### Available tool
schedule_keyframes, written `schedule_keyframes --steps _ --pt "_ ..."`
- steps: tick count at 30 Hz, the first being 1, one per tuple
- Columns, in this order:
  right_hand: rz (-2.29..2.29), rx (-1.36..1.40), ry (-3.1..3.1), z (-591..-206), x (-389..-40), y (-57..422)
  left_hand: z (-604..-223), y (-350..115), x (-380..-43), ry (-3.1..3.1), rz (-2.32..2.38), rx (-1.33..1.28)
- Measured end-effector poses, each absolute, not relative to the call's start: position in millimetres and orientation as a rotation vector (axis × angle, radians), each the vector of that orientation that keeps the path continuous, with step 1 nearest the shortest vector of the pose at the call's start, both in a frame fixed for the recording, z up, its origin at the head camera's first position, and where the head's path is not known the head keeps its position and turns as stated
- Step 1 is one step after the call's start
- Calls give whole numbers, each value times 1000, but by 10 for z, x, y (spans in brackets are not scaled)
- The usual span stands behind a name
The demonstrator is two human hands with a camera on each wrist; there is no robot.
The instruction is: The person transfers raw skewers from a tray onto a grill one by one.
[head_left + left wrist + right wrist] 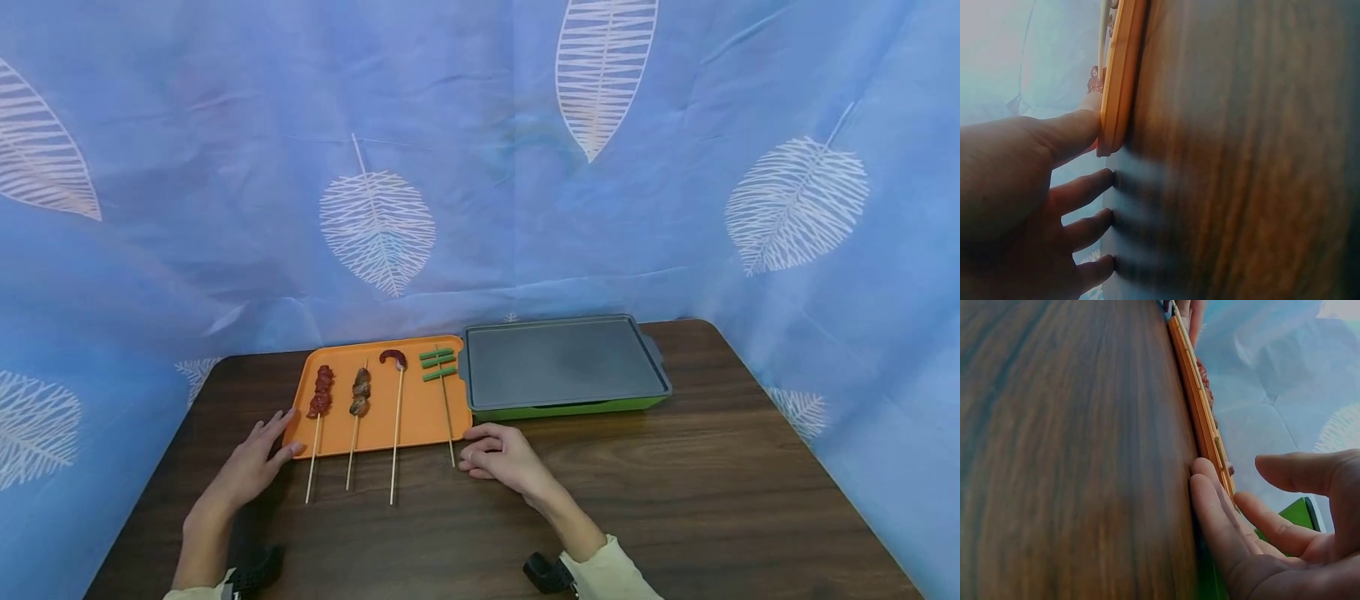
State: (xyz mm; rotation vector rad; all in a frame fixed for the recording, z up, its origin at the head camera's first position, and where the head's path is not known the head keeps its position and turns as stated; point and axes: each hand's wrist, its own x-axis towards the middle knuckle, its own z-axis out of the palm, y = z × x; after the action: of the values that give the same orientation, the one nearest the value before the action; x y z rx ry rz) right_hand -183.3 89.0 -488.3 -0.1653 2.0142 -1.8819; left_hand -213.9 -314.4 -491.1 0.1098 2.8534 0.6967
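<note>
An orange tray carries a red meat skewer, a brown chunky skewer, a curled dark-red skewer and a skewer of green pieces; their sticks extend over its front edge. At the tray's front left corner, my left hand spreads its fingers, the thumb against the rim and the other fingertips near the tabletop. Beside the front right corner is my right hand, close to the green skewer's stick. Its thumb stands apart from the fingers, which reach the tray's edge.
A grill with a dark flat plate and green base adjoins the tray on the right. Both stand at the back of a dark wooden table. Blue leaf-patterned cloth hangs behind and at the sides.
</note>
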Motion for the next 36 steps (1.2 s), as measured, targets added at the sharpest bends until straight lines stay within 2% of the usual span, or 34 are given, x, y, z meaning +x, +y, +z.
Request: schedule_keyframes --steps 19,36 --pt "-2028 -1 1869 -4922 -1901 668 -4904 -3173 -2142 2851 694 105" --pt "-2067 -23 1802 -4968 -1918 636 -4881 -3111 -2145 2823 695 73"
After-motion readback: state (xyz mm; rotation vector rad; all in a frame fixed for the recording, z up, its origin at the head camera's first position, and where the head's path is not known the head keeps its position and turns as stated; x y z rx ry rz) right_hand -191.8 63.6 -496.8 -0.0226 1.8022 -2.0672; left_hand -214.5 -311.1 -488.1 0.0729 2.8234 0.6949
